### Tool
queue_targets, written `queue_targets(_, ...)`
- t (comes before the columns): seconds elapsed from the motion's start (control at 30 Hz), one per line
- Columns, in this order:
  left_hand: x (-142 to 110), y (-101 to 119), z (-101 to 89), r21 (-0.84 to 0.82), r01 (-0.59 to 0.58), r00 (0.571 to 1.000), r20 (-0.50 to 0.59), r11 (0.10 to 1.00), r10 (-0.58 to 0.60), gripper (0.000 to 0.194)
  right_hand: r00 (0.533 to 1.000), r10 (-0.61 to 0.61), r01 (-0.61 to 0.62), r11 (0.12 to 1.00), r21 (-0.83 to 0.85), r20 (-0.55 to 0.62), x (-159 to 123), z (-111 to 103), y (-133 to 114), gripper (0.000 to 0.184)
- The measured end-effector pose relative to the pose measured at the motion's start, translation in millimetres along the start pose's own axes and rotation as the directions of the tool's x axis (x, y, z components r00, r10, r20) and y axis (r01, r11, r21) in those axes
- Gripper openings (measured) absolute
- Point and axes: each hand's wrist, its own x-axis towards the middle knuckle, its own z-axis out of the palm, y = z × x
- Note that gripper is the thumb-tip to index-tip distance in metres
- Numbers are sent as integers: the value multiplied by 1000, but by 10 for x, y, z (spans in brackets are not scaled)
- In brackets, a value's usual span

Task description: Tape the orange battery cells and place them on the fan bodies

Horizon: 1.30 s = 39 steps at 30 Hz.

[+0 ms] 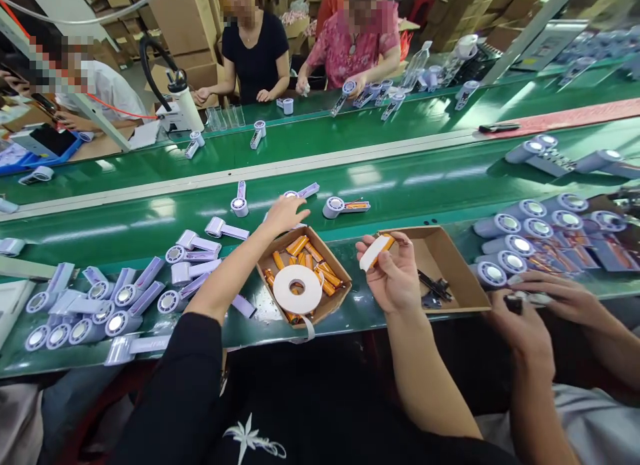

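Note:
My right hand [400,282] is closed around an orange battery [385,246] with a white strip of tape along one side, held up above the bench. My left hand [285,215] reaches out over the green belt, fingers stretched and apart. Just beyond its fingers lies a lilac handheld fan housing [309,190], partly hidden by the hand; whether they touch I cannot tell. Below my left hand, a cardboard tray [343,298] contains several orange batteries [299,245] and a roll of white tape [310,285] lying on top of them.
A second cardboard box [453,268] holds small black parts. Lilac fan housings [120,318] crowd the left bench, and upright fans [505,225] stand at right. A co-worker's hands [525,312] work close on my right. Across the green conveyor [430,175], other people sit handling fans.

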Motion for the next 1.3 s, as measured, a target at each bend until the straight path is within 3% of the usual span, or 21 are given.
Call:
queue_targets(0.07,408,-14,119,199,129,991,-55,972,-121,51,998,-60,60,998,-33,-1,60,-15,-72,35)
queue_targets(0.17,780,-83,219,292,107,990,53,950,-127,43,990,-138,139,984,-108,24,128,-71,-258,35)
queue_targets(0.27,934,-235,214,309,32,985,151,950,-83,32,980,-174,194,948,-250,101,241,-140,-435,45)
queue_targets(0.37,966,-406,163,308,-42,977,213,950,-25,30,959,-171,262,844,-468,228,565,-124,-464,36)
queue_targets(0.5,920,-496,154,278,-128,969,241,952,59,28,912,-83,357,642,-679,401,1316,57,-158,35)
queue_targets(0.6,882,-471,212,248,-169,966,232,954,111,25,894,42,328,618,-715,446,1835,184,211,43)
queue_targets(0.7,903,-470,244,188,-183,966,216,965,141,23,888,126,287,598,-748,442,2106,212,497,48)
queue_targets(0.87,1030,-545,175,48,-182,960,224,982,167,10,857,220,356,401,-844,466,2163,170,631,47)
queue_targets(1.1,1056,-501,238,-55,-60,991,117,997,66,25,873,237,385,205,-900,427,2153,226,655,49)
queue_targets(1.3,1065,-399,353,-122,-13,997,68,992,21,25,816,378,485,-36,-874,438,2121,268,640,45)
